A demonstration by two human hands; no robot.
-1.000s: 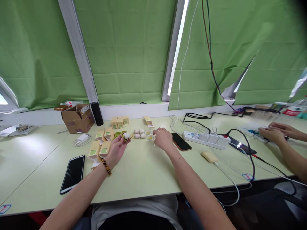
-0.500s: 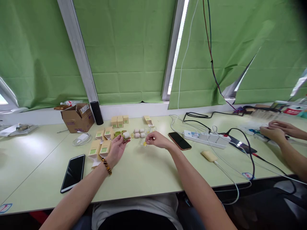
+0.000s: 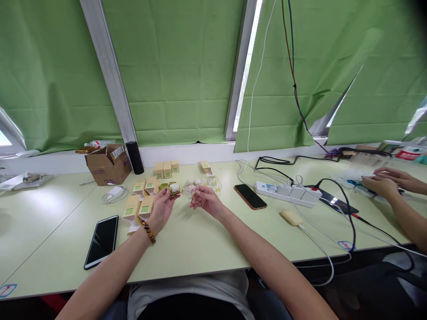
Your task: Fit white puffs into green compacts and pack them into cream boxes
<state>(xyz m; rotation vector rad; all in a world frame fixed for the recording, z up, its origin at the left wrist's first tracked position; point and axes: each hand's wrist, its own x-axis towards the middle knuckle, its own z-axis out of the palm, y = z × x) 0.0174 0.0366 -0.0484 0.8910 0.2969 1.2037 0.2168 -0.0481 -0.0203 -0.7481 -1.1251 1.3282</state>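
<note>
My left hand [image 3: 162, 206], wearing a beaded bracelet [image 3: 148, 231], is closed around a small green open case with a rounded white piece [image 3: 174, 187] in it. My right hand [image 3: 207, 201] pinches a small clear plastic piece [image 3: 189, 190] just right of that case, not touching it as far as I can see. Behind the right fingers, partly hidden, are small pale pink cylinders [image 3: 197, 182]. A clear tray with yellow bits [image 3: 216, 184] lies beyond the right hand. Several small yellowish boxes with green labels [image 3: 131, 209] stand left of my left hand.
More small boxes [image 3: 166, 169] stand at the back. A phone [image 3: 101, 242] lies left, another phone [image 3: 250, 196] right, near a power strip [image 3: 287, 194] and loose cables. A cardboard box [image 3: 108, 164] and a black cylinder [image 3: 134, 158] are back left. Another person's hands [image 3: 387, 183] work far right.
My right hand has moved left with the clear plastic piece, closer to the case, and now covers part of the pink cylinders. My left hand has stayed almost still.
</note>
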